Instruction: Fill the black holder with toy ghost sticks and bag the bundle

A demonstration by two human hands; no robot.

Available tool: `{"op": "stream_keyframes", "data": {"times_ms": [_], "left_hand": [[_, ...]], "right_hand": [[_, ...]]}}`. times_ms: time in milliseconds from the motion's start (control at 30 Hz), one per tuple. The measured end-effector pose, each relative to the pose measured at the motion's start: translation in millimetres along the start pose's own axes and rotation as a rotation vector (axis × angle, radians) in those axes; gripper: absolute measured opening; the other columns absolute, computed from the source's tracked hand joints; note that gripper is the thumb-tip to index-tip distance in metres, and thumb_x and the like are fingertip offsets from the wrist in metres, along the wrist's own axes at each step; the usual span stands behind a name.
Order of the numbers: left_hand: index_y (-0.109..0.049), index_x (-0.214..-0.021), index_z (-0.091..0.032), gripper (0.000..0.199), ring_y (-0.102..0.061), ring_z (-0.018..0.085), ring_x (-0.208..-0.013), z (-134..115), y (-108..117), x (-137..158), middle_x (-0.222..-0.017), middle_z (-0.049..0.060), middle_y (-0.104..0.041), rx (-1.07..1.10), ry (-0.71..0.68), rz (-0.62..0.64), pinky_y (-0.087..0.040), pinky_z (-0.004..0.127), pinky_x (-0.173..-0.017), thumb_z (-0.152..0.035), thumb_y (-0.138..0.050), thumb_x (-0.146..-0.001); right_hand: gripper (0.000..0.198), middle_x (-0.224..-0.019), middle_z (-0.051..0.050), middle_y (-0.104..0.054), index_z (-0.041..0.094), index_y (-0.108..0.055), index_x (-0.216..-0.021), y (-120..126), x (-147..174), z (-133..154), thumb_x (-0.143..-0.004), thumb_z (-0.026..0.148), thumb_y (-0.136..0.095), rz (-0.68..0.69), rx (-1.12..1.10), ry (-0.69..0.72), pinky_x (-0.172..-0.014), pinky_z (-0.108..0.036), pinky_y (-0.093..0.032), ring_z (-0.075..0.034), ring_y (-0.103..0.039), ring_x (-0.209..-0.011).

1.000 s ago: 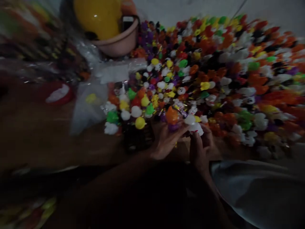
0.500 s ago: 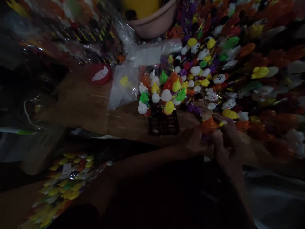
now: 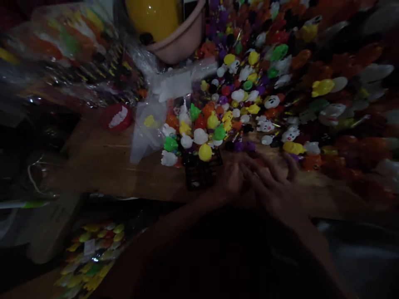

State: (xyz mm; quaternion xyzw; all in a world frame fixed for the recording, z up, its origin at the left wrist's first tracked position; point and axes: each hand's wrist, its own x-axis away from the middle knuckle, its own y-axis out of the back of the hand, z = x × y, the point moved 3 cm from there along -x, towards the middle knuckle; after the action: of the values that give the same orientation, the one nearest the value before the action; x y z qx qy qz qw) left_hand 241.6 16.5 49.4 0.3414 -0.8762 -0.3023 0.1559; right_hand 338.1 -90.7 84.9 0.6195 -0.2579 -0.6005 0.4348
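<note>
My left hand (image 3: 230, 182) is closed over the table's front part, beside the black plastic grid tray (image 3: 204, 176). A bit of the orange plastic toy (image 3: 258, 162) shows dimly between my hands; most of it is hidden by fingers. My right hand (image 3: 276, 189) reaches over it with the fingers stretched and apart, its fingertips close to the left hand. Colourful small toy figures, such as a white one (image 3: 200, 136) and a yellow one (image 3: 205, 152), stand in a cluster at the tray's back edge.
A large heap of toy figures (image 3: 291, 134) spreads over the right side. A clear plastic bag (image 3: 145, 137) lies left of the cluster, near a red bowl (image 3: 126, 122). Behind stands a pink basin (image 3: 179, 45). Bagged toys (image 3: 93, 270) sit low at the left.
My hands have moved left, closer to the tray. The orange toy, plainly visible between them before, is now mostly covered. My right hand's fingers have spread. The camera view has shifted.
</note>
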Motion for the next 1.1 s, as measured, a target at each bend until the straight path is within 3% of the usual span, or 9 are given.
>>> {"op": "stream_keyframes", "data": {"times_ms": [100, 200, 333, 433, 533, 633, 733, 933, 1100], "left_hand": [[-0.073, -0.098, -0.017, 0.021, -0.072, 0.029, -0.083, -3, 4, 1, -0.088, 0.012, -0.075, -0.207, 0.015, 0.076, -0.051, 0.034, -0.071, -0.031, -0.059, -0.091], [-0.062, -0.132, -0.02, 0.038, -0.071, 0.032, -0.1, -9, 11, 4, -0.114, 0.014, -0.072, -0.504, 0.058, 0.146, -0.053, 0.039, -0.082, -0.026, -0.053, -0.095], [-0.057, -0.137, -0.02, 0.042, -0.07, 0.034, -0.104, -11, 18, 7, -0.122, 0.013, -0.069, -0.57, 0.057, 0.162, -0.053, 0.041, -0.084, -0.027, -0.054, -0.096], [-0.064, -0.128, -0.019, 0.036, -0.069, 0.03, -0.105, -2, 21, 4, -0.114, 0.012, -0.073, -0.414, 0.062, 0.069, -0.051, 0.036, -0.087, -0.024, -0.06, -0.092], [-0.068, -0.12, -0.016, 0.033, -0.067, 0.021, -0.083, 6, 20, 3, -0.095, 0.007, -0.073, -0.073, 0.037, 0.014, -0.05, 0.029, -0.078, -0.025, -0.064, -0.089], [-0.071, -0.11, -0.012, 0.032, -0.056, 0.013, -0.064, 11, 14, 9, -0.078, 0.002, -0.066, 0.354, 0.093, 0.117, -0.043, 0.023, -0.062, -0.031, -0.068, -0.084], [-0.07, -0.111, -0.012, 0.04, -0.056, 0.012, -0.067, 12, 13, 17, -0.082, 0.003, -0.067, 0.613, 0.152, 0.244, -0.042, 0.022, -0.061, -0.039, -0.071, -0.082], [-0.071, -0.107, -0.011, 0.025, -0.066, 0.019, -0.085, 9, 18, 11, -0.095, 0.007, -0.073, 0.286, -0.054, 0.218, -0.05, 0.027, -0.076, -0.025, -0.061, -0.089], [-0.048, -0.144, -0.014, 0.065, -0.057, 0.028, -0.131, -7, 37, 38, -0.143, 0.015, -0.059, 0.056, -0.125, -0.068, -0.047, 0.039, -0.11, -0.032, -0.073, -0.087]], "right_hand": [[0.039, -0.123, -0.007, -0.068, 0.03, -0.061, -0.129, -13, 0, -6, -0.098, 0.014, -0.044, 0.088, 0.029, -0.084, -0.118, -0.067, -0.021, -0.03, -0.054, -0.126], [0.028, -0.111, -0.007, -0.067, 0.027, -0.067, -0.115, -9, -3, -11, -0.096, 0.019, -0.048, 0.125, 0.039, -0.112, -0.116, -0.063, -0.029, -0.028, -0.057, -0.113], [0.028, -0.115, -0.016, -0.063, 0.018, -0.065, -0.114, 10, 2, -27, -0.091, 0.02, -0.049, 0.104, 0.089, -0.247, -0.1, -0.059, -0.043, -0.034, -0.055, -0.108], [0.031, -0.105, -0.015, -0.064, 0.022, -0.065, -0.111, 17, 16, -40, -0.083, 0.018, -0.051, 0.024, -0.041, -0.404, -0.088, -0.054, -0.049, -0.034, -0.057, -0.099], [0.025, -0.096, -0.008, -0.065, 0.026, -0.065, -0.107, 10, 30, -43, -0.083, 0.026, -0.058, -0.157, -0.337, -0.612, -0.077, -0.043, -0.052, -0.025, -0.061, -0.086], [0.024, -0.091, -0.004, -0.069, 0.023, -0.067, -0.095, -6, 31, -35, -0.078, 0.04, -0.072, -0.263, -0.66, -0.876, -0.07, -0.037, -0.053, -0.02, -0.062, -0.079], [0.028, -0.087, -0.002, -0.071, 0.022, -0.069, -0.084, -21, 21, -29, -0.07, 0.044, -0.079, -0.212, -0.936, -1.014, -0.076, -0.038, -0.055, -0.022, -0.066, -0.083], [0.028, -0.067, 0.0, -0.066, 0.024, -0.071, -0.077, -30, 4, -42, -0.073, 0.05, -0.08, -0.033, -1.16, -0.937, -0.063, -0.036, -0.056, -0.02, -0.064, -0.064], [0.021, -0.089, -0.001, -0.074, 0.026, -0.075, -0.087, -14, -18, -38, -0.08, 0.046, -0.078, -0.125, -0.93, -0.769, -0.075, -0.038, -0.059, -0.02, -0.069, -0.077]]}}
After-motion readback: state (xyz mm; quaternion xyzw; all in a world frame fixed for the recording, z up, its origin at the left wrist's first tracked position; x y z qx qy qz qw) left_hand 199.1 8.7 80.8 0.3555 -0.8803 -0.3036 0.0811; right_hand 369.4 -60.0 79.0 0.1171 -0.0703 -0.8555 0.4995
